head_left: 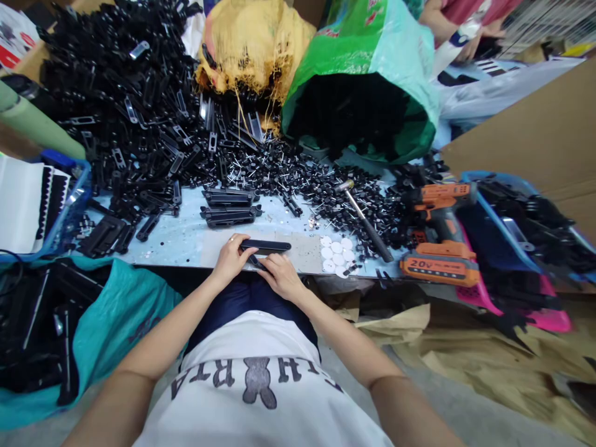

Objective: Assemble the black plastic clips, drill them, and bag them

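Observation:
At the near edge of the table, my left hand (231, 256) is closed on the left end of a long black plastic bar (266, 246) with rounded ends. The bar lies level over a grey board (302, 248). A shorter black piece (254, 260) shows just below it, between my two hands. My right hand (282, 275) pinches the right end of that shorter piece, with its fingertips partly hidden. Beyond the bar sits a small stack of black plastic brackets (230, 208). White round discs (336, 251) lie to the right of the board.
A hammer (365, 220) and an orange cordless drill (440, 236) lie on the right. Loose black knobs with metal pins (298, 171) spread behind, beside a big heap of black parts (125, 93). A green sack (358, 93) gapes open at the back. Another person's arm (440, 25) shows top right.

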